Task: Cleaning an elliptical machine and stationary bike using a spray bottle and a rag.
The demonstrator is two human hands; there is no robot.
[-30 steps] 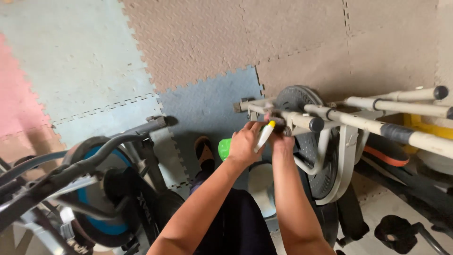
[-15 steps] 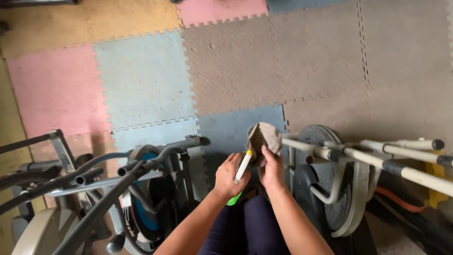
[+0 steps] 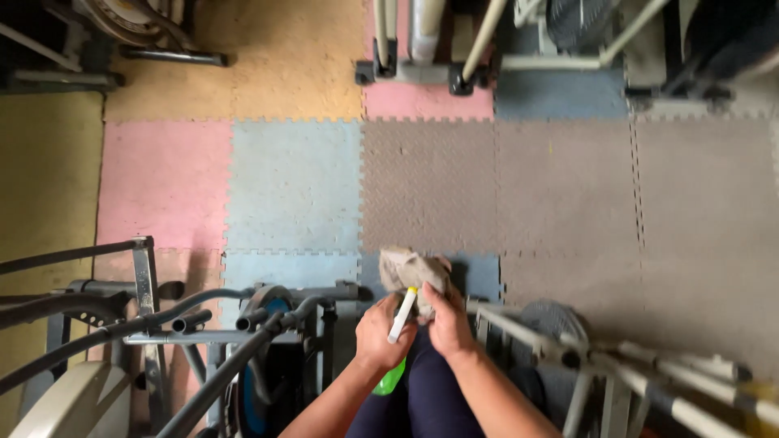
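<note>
Spray bottle (image 3: 395, 341) in left hand (image 3: 379, 331), nozzle up-right, fingers clenched around it, right hand (image 3: 449, 324) gripping cloth (image 3: 412, 272)

Crumpled tan cloth (image 3: 412, 270) beside upright green spray bottle (image 3: 393, 357).

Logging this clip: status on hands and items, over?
Left hand shut on green spray bottle with white nozzle. Right hand shut on crumpled beige cloth. White exercise frame close right.

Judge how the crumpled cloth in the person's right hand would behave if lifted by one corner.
The cloth looks bunched and folded in the right hand, so it is probably floppy and would hang limp. It seems thin, so likely light and unlikely to roll.
</note>
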